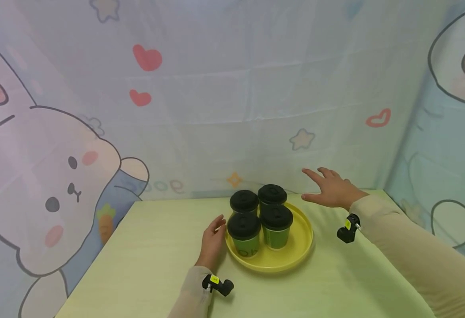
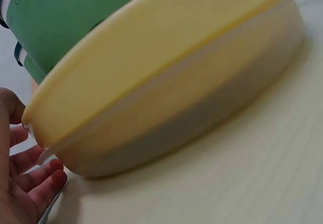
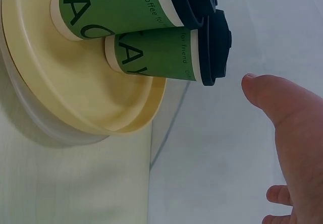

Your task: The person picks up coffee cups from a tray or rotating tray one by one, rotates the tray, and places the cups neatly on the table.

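Several green paper coffee cups with black lids stand upright, close together, on a round yellow tray [image 1: 296, 249]. The front-left cup [image 1: 246, 244] and front-right cup [image 1: 277, 236] show most; the back-left lid [image 1: 244, 201] and back-right lid [image 1: 272, 193] rise behind them. My left hand [image 1: 212, 242] is at the tray's left edge. Its slightly bent fingers [image 2: 43, 183] touch the tray's side in the left wrist view. Raised to the right of the tray, my right hand [image 1: 333, 189] has its fingers spread and holds nothing. Its thumb [image 3: 282, 100] is apart from the cups in the right wrist view.
The tray stands on a pale yellow-green table [image 1: 164, 247]. Behind the table hangs a light cloth backdrop [image 1: 224, 97] printed with a rabbit, hearts and stars. Another printed cloth [image 1: 427, 154] hangs at the right side.
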A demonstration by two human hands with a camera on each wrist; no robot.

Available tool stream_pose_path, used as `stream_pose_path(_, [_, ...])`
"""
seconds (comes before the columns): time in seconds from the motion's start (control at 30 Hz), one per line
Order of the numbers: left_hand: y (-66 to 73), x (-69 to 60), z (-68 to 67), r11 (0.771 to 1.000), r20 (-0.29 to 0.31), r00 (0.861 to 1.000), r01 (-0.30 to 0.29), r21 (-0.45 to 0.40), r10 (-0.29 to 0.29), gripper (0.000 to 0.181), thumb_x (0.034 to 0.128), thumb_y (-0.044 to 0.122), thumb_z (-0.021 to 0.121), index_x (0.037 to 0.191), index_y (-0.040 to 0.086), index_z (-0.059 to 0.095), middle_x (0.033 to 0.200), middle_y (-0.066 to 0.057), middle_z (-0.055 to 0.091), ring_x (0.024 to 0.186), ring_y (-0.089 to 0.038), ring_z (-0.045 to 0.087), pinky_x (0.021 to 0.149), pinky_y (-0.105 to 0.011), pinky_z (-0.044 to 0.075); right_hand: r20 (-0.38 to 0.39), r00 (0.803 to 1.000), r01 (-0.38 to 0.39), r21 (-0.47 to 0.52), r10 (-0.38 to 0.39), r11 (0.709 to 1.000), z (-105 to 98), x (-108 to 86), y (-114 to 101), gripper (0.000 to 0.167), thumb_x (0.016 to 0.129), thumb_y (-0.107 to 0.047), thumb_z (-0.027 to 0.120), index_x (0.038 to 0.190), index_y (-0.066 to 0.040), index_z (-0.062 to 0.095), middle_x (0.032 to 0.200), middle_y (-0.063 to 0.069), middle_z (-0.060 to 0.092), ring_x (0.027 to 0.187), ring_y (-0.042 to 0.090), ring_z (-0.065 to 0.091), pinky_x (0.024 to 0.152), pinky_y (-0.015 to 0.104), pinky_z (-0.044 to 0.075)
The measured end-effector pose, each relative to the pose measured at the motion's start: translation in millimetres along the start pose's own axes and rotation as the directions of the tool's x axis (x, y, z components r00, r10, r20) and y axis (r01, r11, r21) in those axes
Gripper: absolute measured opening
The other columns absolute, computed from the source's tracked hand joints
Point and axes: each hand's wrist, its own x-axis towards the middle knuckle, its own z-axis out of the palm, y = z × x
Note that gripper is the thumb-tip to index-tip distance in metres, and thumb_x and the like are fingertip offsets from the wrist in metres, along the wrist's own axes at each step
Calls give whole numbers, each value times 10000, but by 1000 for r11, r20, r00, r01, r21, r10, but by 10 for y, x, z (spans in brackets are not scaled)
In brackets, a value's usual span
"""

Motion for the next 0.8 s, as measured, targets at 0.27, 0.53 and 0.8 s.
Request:
stream_pose_path(0.27, [-65, -17, 16, 999, 7, 1000, 25, 34, -25, 393, 1041, 251, 537, 1395, 100, 619, 1416, -128, 589, 1277, -340, 558, 1082, -495, 433, 11, 999, 32, 23, -32, 999, -46, 99, -27, 817, 953, -552, 618, 1582, -119, 327, 1517, 329, 354, 1293, 532, 461, 948, 706, 437])
stream_pose_path(0.53, [-93, 2, 22, 997, -27, 999, -18, 70, 20, 350, 1026, 275, 561, 1321, 136, 686, 1361, -90, 637, 1258, -298, 580, 1062, -483, 457, 4, 998, 63, 19, -63, 998, -214, 309, -187, 540, 959, -452, 650, 1342, -74, 603, 1321, 198, 592, 1106, 340, 611, 953, 553, 501])
stream_pose_path(0.8, [-71, 15, -1, 993, -27, 998, -61, 103, 64, 341, 1030, 243, 556, 1321, 119, 685, 1345, -104, 646, 1221, -310, 600, 1036, -494, 474, 24, 993, 113, 129, -117, 985, -316, 536, -402, 467, 980, -334, 639, 1354, -57, 594, 1342, 217, 596, 1228, 386, 567, 1008, 554, 474])
